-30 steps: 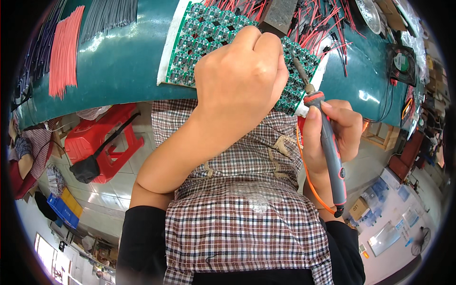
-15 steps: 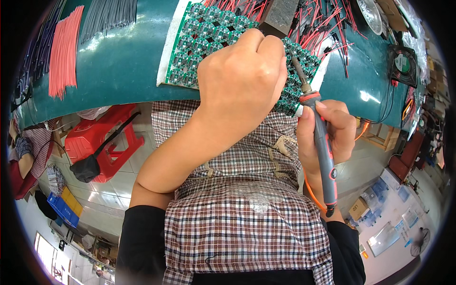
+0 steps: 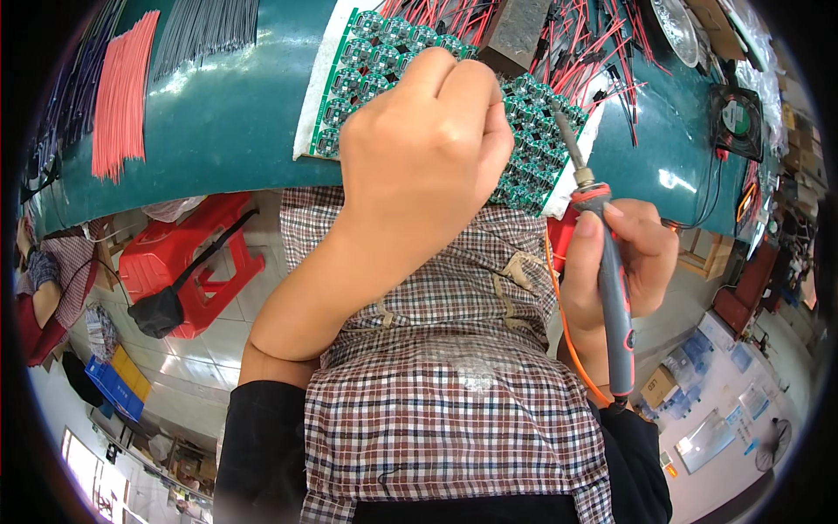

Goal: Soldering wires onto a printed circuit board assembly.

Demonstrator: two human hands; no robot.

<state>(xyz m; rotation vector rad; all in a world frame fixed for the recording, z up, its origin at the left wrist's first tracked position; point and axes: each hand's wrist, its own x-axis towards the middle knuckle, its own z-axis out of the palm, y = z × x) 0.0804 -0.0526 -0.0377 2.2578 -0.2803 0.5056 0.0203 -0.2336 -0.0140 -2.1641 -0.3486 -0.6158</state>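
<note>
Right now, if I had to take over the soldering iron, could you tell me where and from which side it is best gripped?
Take the soldering iron by its grey and red handle, below the red collar, where the right hand already wraps it like a pen. Come from the person's right, the free side; the bare metal tip points up over the green circuit boards and is probably hot.

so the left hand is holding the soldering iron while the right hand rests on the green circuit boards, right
Not quite: the hands are swapped. In the head view, the right hand holds the soldering iron, and the left hand rests closed on the green circuit boards.
</note>
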